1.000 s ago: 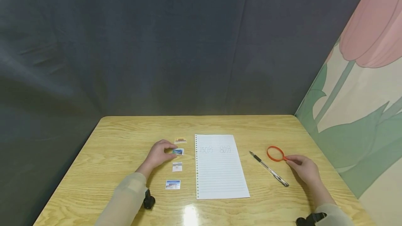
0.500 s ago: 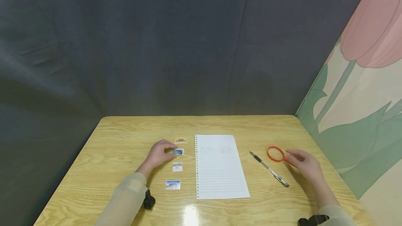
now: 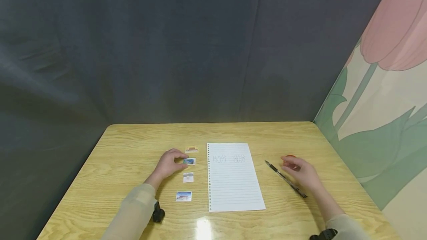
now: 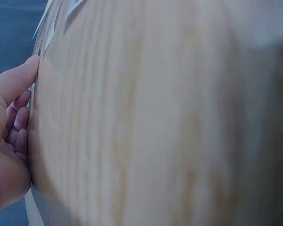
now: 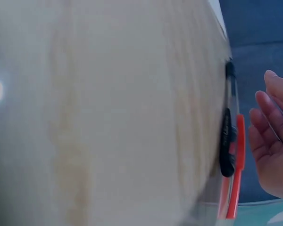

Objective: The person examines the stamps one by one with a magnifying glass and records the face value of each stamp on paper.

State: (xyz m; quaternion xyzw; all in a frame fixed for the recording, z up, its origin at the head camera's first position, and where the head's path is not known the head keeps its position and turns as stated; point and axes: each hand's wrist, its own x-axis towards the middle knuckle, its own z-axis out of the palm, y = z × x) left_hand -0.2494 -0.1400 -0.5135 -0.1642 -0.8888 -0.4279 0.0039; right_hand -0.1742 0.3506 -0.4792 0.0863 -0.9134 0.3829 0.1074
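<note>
Shifts right hand (image 3: 301, 173) leftward from handle of red magnifying glass (image 5: 240, 141) on table (image 3: 133, 166) to above its ring near pen (image 3: 286, 179), with loosely curved, free fingers; rests left hand (image 3: 169, 163), with thumb and forefinger apart, at blue picture card (image 3: 190, 161)

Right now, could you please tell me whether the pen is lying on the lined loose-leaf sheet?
No, the pen lies on the wooden table, right of the lined loose-leaf sheet.

Head view overlooks the tabletop (image 3: 133, 140); wrist views skim it.
</note>
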